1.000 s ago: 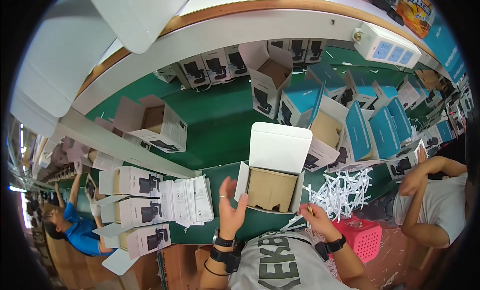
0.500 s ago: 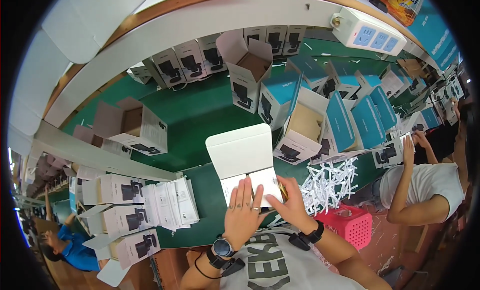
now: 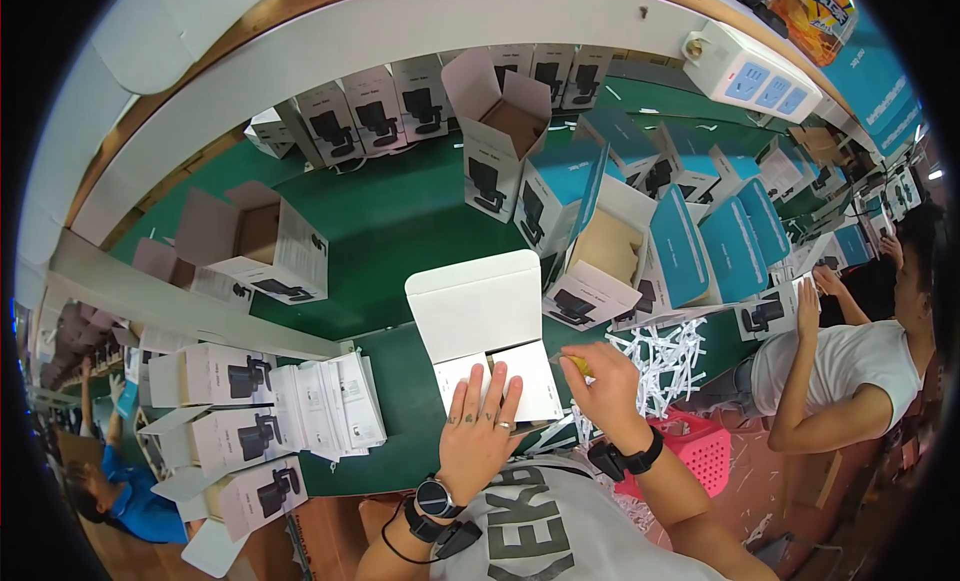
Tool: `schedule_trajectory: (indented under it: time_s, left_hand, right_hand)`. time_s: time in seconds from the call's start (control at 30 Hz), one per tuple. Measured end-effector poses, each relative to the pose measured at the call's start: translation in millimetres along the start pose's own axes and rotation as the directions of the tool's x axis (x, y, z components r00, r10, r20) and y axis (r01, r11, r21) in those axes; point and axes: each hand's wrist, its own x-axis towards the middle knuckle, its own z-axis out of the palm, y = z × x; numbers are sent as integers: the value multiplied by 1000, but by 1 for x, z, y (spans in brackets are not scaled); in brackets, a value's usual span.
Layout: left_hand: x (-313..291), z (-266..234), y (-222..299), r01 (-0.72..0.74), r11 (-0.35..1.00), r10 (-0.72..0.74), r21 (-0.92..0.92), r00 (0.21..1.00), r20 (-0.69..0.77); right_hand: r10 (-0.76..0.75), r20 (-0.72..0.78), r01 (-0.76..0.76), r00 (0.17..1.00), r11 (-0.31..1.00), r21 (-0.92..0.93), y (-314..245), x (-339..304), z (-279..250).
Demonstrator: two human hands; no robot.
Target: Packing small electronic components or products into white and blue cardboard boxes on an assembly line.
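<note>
A white carton (image 3: 474, 306) lies on the green bench in front of me, its long lid flap raised toward the far side and its inner flaps folded inward. My left hand (image 3: 480, 421) rests flat on those inner flaps, fingers stretched out. Just right of the carton, my right hand (image 3: 608, 389) is closed around a small yellow tool (image 3: 578, 363). Only part of the tool shows, with a thin tip toward the carton's right edge; its exact kind is unclear. Shredded white paper strips (image 3: 668, 356) are heaped beyond my right hand.
Open printed boxes (image 3: 598, 256) with blue lids crowd the right. A stack of white folded papers (image 3: 335, 406) lies left beside more boxes (image 3: 245, 436). A pink basket (image 3: 700, 451) stands below the bench edge. A power strip (image 3: 755, 76) hangs overhead. A co-worker (image 3: 850, 371) works at right.
My right hand has come off the carton's right side and moved right, with the yellow tool now showing in it. My left hand stays on the flaps.
</note>
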Motion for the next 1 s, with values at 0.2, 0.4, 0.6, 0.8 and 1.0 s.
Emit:
schedule_trajectory:
  time_s: [0.2,0.4,0.6,0.8,1.0]
  left_hand:
    - [2,0,0,-1,1000,1,6,1000,7]
    - [3,1,-1,-17,1000,17,-8,1000,-4]
    - [2,-2,-3,-15,1000,15,-27,1000,-5]
    - [-2,5,-5,-29,997,24,-73,997,-73]
    - [-9,-1,-2,-75,996,76,41,997,-25]
  right_hand:
    - [111,62,-120,992,980,157,7,-7,6]
    - [204,170,-247,964,922,297,-7,-23,8]
    - [397,204,-444,895,752,488,17,-60,-18]
    - [321,500,-142,805,921,-362,56,-57,-59]
    - [-16,315,9,949,1000,24,-28,21,-22]
